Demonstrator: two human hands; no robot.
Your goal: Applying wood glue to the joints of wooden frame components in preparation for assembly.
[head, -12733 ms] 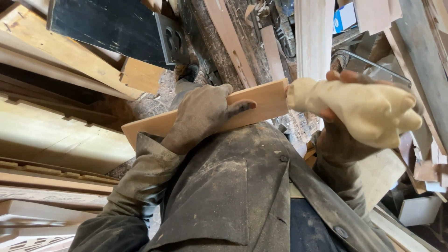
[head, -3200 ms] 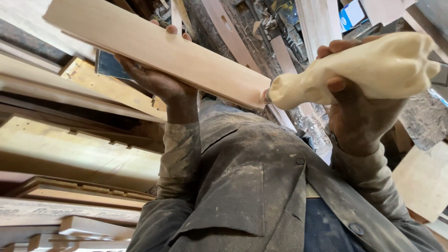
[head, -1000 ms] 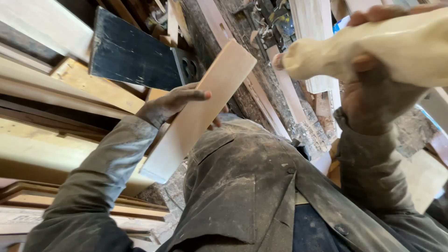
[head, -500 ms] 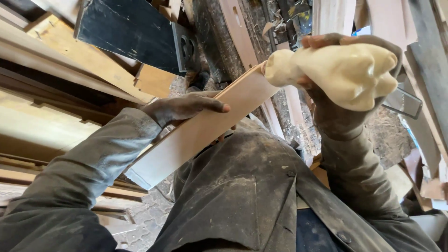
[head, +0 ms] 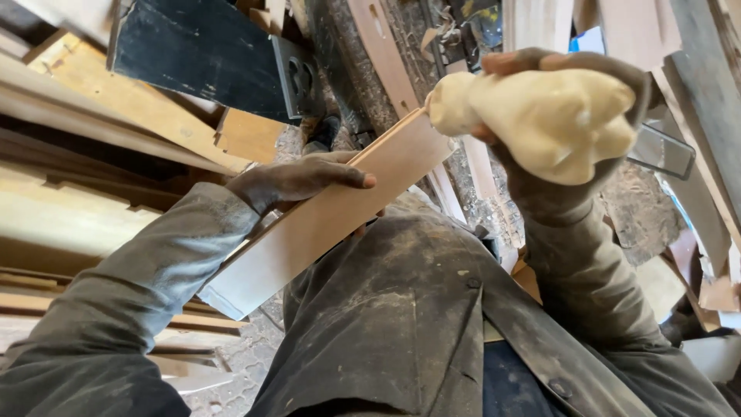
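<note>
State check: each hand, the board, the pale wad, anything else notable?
left hand: gripping the board, fingers over its top face
right hand: closed on the cloth wad
board: held tilted across the lap, far end raised
cloth wad: bunched, its tip touching the board's far end
jacket: dusty
</note>
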